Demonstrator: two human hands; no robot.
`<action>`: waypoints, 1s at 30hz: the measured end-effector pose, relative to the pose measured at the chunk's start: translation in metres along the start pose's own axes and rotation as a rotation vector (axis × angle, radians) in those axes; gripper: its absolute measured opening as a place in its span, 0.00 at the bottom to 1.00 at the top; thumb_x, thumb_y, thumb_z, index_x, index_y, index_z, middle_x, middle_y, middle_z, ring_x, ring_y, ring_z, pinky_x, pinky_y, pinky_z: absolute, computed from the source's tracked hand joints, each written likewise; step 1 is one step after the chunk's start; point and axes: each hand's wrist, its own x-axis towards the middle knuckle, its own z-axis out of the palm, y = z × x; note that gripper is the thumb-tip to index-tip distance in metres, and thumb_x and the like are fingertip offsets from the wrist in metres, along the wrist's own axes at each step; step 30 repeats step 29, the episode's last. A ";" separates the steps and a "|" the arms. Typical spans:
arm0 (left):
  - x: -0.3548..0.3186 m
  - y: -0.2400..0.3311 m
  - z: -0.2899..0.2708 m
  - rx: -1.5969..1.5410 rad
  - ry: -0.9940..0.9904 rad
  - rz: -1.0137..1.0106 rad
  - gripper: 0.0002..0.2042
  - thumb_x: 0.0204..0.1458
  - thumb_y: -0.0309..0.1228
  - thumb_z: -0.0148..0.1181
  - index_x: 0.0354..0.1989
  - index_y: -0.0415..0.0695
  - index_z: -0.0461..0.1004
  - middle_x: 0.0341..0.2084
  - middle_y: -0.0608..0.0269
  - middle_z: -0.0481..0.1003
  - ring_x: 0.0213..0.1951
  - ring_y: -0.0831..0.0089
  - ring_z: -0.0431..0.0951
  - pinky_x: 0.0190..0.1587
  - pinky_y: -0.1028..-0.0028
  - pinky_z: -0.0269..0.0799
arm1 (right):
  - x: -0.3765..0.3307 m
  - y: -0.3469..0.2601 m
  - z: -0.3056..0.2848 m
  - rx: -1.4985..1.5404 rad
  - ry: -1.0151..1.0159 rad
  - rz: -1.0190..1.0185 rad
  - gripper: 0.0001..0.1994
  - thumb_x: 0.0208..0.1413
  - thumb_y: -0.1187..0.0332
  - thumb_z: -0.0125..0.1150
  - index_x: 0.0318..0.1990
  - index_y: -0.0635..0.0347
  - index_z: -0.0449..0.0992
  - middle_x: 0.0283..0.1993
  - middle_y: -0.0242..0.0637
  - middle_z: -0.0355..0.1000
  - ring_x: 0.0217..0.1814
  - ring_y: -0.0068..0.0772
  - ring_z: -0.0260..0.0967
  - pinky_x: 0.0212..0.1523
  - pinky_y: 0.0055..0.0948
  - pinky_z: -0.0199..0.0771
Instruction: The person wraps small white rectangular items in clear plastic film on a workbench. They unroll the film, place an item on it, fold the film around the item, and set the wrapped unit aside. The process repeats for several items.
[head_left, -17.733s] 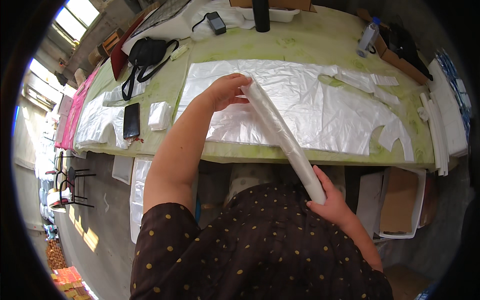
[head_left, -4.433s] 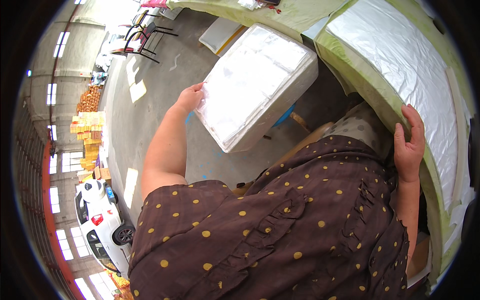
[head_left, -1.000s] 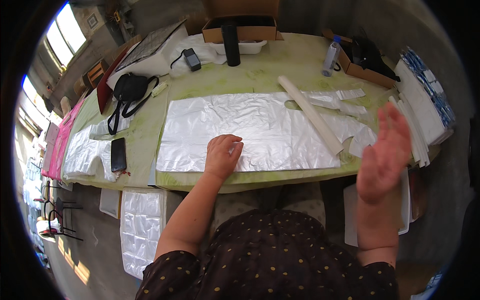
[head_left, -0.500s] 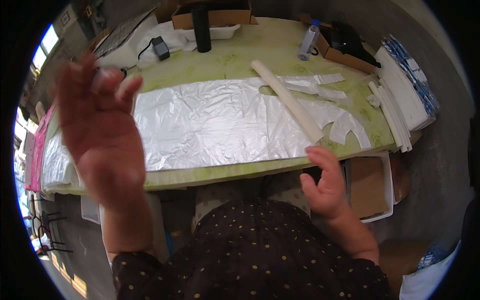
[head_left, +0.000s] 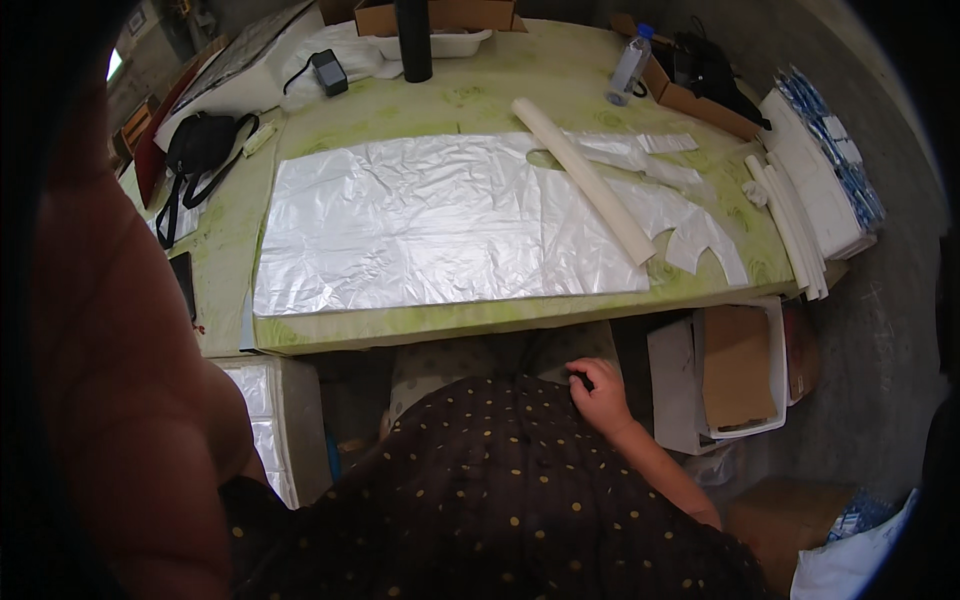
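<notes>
My left hand [head_left: 130, 380] is raised very close to the camera and fills the left side. Its fingertips are dark and cut off, so their pose is hidden. Down by my lap, in front of the table's near edge, my right hand [head_left: 600, 392] has its fingers curled in, with nothing visible in them. Ahead of both hands a shiny white plastic sheet [head_left: 400, 230] with cut-out strips at its right end lies flat on the table. Across its right part rests a long off-white roll [head_left: 585, 183], set diagonally.
The table has a green-patterned cover [head_left: 480, 95]. On it are a black bag [head_left: 203, 145], a black cylinder [head_left: 413, 45], a water bottle [head_left: 628, 68] and an open carton [head_left: 700, 108]. White rolls [head_left: 785, 225] lie at the right edge. Below stands a white bin [head_left: 778, 375] with cardboard.
My left hand has come up much closer to the camera. My right hand has dropped from the table edge toward my lap, its fingers curling in. The sheet and roll stay in place.
</notes>
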 end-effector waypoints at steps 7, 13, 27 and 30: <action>-0.012 0.049 0.025 -0.019 0.275 0.251 0.19 0.58 0.27 0.56 0.59 0.42 0.68 0.55 0.54 0.71 0.57 0.61 0.72 0.64 0.56 0.67 | 0.005 0.006 0.005 -0.020 -0.019 -0.006 0.09 0.52 0.74 0.64 0.42 0.58 0.82 0.43 0.42 0.79 0.49 0.49 0.75 0.52 0.42 0.75; -0.013 0.062 0.045 0.031 0.348 0.311 0.17 0.56 0.23 0.57 0.56 0.42 0.71 0.51 0.54 0.73 0.55 0.60 0.74 0.63 0.56 0.67 | 0.004 0.006 0.006 -0.013 -0.011 0.016 0.09 0.52 0.73 0.64 0.41 0.58 0.82 0.44 0.42 0.79 0.49 0.49 0.75 0.52 0.42 0.74; -0.042 0.006 0.127 -0.201 0.528 -0.215 0.16 0.52 0.12 0.57 0.47 0.42 0.77 0.42 0.53 0.79 0.51 0.58 0.77 0.60 0.56 0.70 | 0.087 -0.118 -0.154 0.382 0.434 -0.591 0.27 0.63 0.69 0.59 0.69 0.63 0.62 0.67 0.50 0.65 0.70 0.46 0.63 0.72 0.48 0.59; -0.071 -0.007 0.173 -0.272 0.493 -0.502 0.13 0.52 0.13 0.59 0.44 0.40 0.79 0.43 0.55 0.79 0.49 0.60 0.78 0.56 0.65 0.72 | 0.096 -0.178 -0.210 0.202 0.441 -0.764 0.33 0.64 0.57 0.60 0.74 0.49 0.57 0.76 0.47 0.55 0.77 0.51 0.54 0.73 0.55 0.56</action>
